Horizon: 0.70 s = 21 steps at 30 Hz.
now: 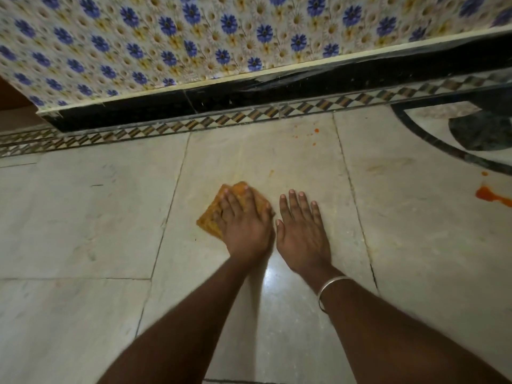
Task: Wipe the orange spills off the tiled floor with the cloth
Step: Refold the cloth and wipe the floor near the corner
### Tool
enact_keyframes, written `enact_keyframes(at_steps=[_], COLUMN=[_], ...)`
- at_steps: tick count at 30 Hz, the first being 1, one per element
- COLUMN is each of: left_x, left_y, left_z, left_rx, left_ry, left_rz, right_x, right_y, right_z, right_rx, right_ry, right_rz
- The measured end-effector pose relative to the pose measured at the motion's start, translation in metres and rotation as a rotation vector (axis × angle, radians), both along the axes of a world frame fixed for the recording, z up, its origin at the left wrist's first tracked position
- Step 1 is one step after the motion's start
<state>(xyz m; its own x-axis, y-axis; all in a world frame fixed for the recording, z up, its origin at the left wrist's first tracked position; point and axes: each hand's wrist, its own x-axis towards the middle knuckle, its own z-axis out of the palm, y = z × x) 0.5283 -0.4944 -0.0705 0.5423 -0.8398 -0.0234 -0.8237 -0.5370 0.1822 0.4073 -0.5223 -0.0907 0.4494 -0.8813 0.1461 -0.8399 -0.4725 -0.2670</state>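
Cloth work, frame centre: we are pressing the orange-stained folded cloth (209,221) flat under our left hand (243,220), fingers spread and nearly straight. Our right hand (302,231) is resting open on the pale tiled floor (83,217) just beside it, holding nothing. Orange droplets (316,130) are lying upper centre, a larger orange smear (490,195) at the right edge. We are judging that even pressure and strokes drawn inward should keep it from spreading.

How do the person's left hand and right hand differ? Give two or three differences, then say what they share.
The left hand presses on the orange cloth; the right hand lies on the bare floor. The right wrist wears a silver bangle; the left wrist is bare. The left hand's fingers are spread wider than the right hand's. Both lie palm down with straight fingers, side by side on the same tile.
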Motion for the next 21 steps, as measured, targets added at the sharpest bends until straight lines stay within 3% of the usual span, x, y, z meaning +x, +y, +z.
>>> enact_keyframes(at_steps=[3,8,12,17,19,21], left_x=[0.044,0.042,0.006,0.027,0.039,0.037], left_y=[-0.026,-0.012,-0.007,-0.057,-0.066,-0.058], left_z=[0.005,-0.001,0.004,0.009,0.010,0.008], left_rx=[0.030,-0.035,0.013,0.048,0.049,0.018], left_ry=[-0.037,-0.018,0.004,-0.021,-0.022,0.004], left_rz=[-0.102,0.206,0.027,-0.337,-0.327,-0.159], right_x=[-0.002,-0.004,-0.007,-0.012,-0.015,-0.014], right_y=[0.000,0.003,0.006,0.006,0.004,0.004], right_z=[0.001,0.008,0.012,0.009,0.011,0.009], right_rx=[-0.012,0.016,-0.028,-0.038,-0.021,-0.045], right_ry=[-0.022,-0.132,-0.311,-0.392,-0.425,-0.402], right_rz=[0.004,-0.020,-0.085,-0.101,-0.098,-0.109])
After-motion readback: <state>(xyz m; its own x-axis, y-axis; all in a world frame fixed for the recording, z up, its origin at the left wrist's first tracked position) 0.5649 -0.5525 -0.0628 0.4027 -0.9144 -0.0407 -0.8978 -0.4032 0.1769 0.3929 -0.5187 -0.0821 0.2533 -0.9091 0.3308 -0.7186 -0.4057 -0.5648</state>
